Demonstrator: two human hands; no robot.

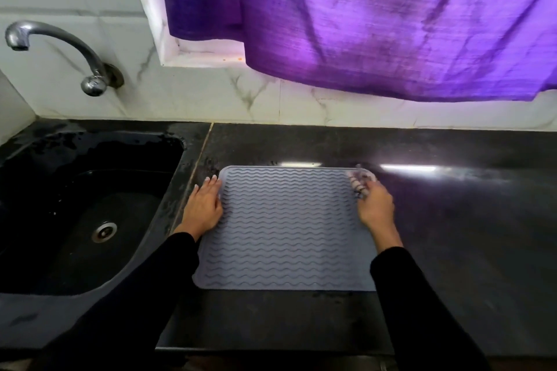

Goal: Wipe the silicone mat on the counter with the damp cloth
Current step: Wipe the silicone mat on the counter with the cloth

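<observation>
Left hand [205, 205] lies flat, fingers spread, on the mat [286, 229]; right hand [375, 205] pinches the cloth [360, 185] at its far corner.

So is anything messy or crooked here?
Nothing much. The silicone mat lies flat and square on the counter. Only the counter strip beside the sink looks wet and smudged.

**Ribbed Mat on Polished Stone**

A matt grey silicone mat [286, 229] — ridged in wavy lines — is lying on a glossy black stone counter [452, 220] that is catching glare. A chrome tap [60, 48] is gleaming against veined marble-look tiles [211, 93]; coarse-woven purple curtain [361, 24] cloth is hanging above.
</observation>
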